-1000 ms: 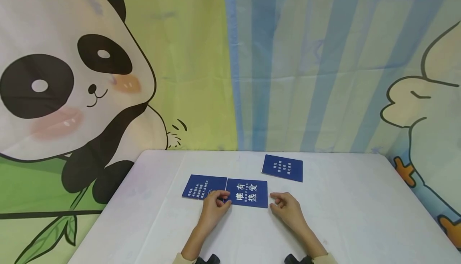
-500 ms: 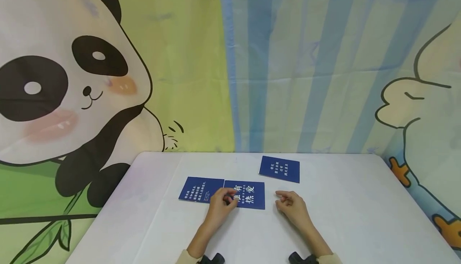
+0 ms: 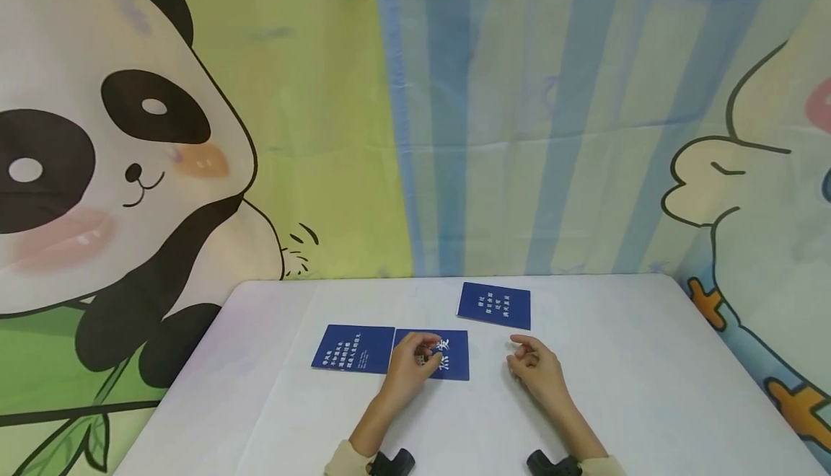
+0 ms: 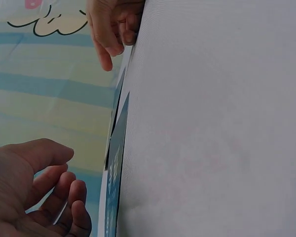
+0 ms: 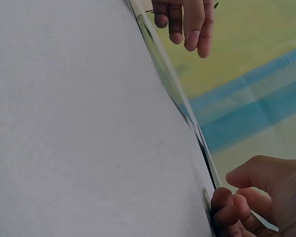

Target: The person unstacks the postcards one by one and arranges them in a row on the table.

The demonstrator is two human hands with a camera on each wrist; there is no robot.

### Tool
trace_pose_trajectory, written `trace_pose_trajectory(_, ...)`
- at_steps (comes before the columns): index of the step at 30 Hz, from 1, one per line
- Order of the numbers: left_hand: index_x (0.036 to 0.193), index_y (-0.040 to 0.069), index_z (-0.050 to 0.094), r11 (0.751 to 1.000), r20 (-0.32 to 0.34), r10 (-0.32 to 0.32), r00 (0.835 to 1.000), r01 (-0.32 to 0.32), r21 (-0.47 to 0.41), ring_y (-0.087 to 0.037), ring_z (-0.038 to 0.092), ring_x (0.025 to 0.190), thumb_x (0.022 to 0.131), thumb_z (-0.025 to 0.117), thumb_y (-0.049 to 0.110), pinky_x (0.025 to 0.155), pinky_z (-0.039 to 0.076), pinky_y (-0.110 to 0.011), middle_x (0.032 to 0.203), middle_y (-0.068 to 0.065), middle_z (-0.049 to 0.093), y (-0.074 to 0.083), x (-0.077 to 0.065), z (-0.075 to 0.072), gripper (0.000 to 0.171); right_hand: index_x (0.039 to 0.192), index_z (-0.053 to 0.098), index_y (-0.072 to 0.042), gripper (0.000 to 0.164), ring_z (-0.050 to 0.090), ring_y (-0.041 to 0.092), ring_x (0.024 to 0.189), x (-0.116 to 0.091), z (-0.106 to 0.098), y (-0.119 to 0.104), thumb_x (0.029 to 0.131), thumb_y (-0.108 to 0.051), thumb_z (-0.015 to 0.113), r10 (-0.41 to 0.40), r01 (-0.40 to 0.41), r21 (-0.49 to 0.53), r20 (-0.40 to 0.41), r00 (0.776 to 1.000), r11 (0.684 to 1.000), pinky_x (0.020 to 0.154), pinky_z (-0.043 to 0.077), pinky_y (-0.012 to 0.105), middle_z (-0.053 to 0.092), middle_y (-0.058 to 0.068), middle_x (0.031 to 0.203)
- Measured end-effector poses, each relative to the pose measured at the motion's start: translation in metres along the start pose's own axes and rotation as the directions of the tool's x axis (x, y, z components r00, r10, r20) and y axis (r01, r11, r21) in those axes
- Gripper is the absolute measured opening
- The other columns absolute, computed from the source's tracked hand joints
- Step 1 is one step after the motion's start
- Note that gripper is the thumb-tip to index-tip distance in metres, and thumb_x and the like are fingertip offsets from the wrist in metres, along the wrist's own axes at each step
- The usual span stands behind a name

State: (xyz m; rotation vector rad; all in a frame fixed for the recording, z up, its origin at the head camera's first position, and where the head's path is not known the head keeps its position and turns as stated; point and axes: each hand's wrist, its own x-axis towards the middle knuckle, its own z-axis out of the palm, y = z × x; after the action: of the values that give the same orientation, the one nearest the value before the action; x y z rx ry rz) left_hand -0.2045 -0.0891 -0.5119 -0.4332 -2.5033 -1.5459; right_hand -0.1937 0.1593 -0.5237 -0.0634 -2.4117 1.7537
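Note:
Two dark blue cards with white writing lie side by side on the white table, the left card (image 3: 353, 348) and the middle card (image 3: 456, 355). Farther back and to the right is a third blue card (image 3: 495, 306), slightly turned. My left hand (image 3: 410, 366) is above the middle card and covers part of its writing. In the left wrist view, its thumb and loosely bent fingers (image 4: 75, 190) hold nothing, apart from the card. To the right of the cards, my right hand (image 3: 540, 373) is over bare table, fingers loosely bent, with nothing in it.
The white table (image 3: 311, 433) reaches back to a printed cloth (image 3: 500, 115) with a panda at left and blue stripes. Black wrist devices (image 3: 393, 463) sit on both wrists, below beige sleeves.
My left hand has moved right from the seam between the two cards to over the middle card. My right hand has drawn away from that card's right edge. The head view has shifted slightly.

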Motion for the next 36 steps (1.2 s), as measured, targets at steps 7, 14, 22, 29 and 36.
trace_pose_trajectory(7,0.111,-0.001,0.067,1.0,0.036,0.013,0.999,-0.013,0.02,-0.021,0.058,0.085,0.085,0.071,0.006,0.067,0.047,-0.021,0.098,-0.011,0.061,0.003,0.01,0.009,0.027,0.122,0.059,0.007,0.04,0.052,0.002,0.06,0.004,-0.01,0.0,0.082,0.007,0.068,0.028,-0.028,-0.002,-0.032,0.999,1.0,0.05,0.047,0.021,0.056,0.012,0.091)
trace_pose_trajectory(14,0.123,0.004,0.061,0.998,0.119,-0.01,0.993,0.002,0.069,-0.023,0.055,0.099,0.088,0.071,0.013,0.083,0.049,-0.031,0.108,-0.01,0.058,0.004,0.018,0.017,0.037,0.128,0.054,0.006,0.049,0.051,-0.001,0.07,0.011,-0.017,0.006,0.081,0.007,0.067,0.046,-0.049,-0.033,-0.093,0.995,0.998,0.051,0.05,0.02,0.048,0.018,0.108)
trace_pose_trajectory(22,0.12,0.003,0.063,0.998,0.083,-0.004,0.997,-0.001,0.064,-0.022,0.057,0.098,0.088,0.071,0.012,0.085,0.049,-0.033,0.108,-0.009,0.06,0.005,0.028,0.029,0.034,0.126,0.055,0.005,0.047,0.054,0.006,0.082,0.016,-0.021,0.01,0.081,0.005,0.068,0.033,-0.047,-0.101,-0.129,0.991,0.994,0.069,0.045,0.01,0.052,0.018,0.109)
trace_pose_trajectory(29,0.119,0.003,0.063,0.997,0.055,-0.026,0.998,0.022,0.071,-0.024,0.056,0.101,0.089,0.069,0.012,0.089,0.048,-0.038,0.11,-0.01,0.059,0.006,0.039,0.038,0.033,0.125,0.056,0.008,0.046,0.051,0.004,0.081,0.023,-0.022,0.013,0.08,0.006,0.067,0.037,-0.048,-0.078,-0.131,0.991,0.996,0.07,0.044,0.008,0.051,0.018,0.107)
trace_pose_trajectory(36,0.123,0.002,0.062,0.992,0.028,-0.102,0.994,0.1,0.077,-0.028,0.051,0.107,0.087,0.069,0.012,0.094,0.045,-0.044,0.114,-0.011,0.054,0.002,0.049,0.047,0.038,0.123,0.057,0.01,0.044,0.051,0.002,0.079,0.032,-0.023,0.013,0.081,0.005,0.067,0.047,-0.059,-0.079,-0.145,0.988,0.995,0.069,0.045,0.008,0.053,0.02,0.107)
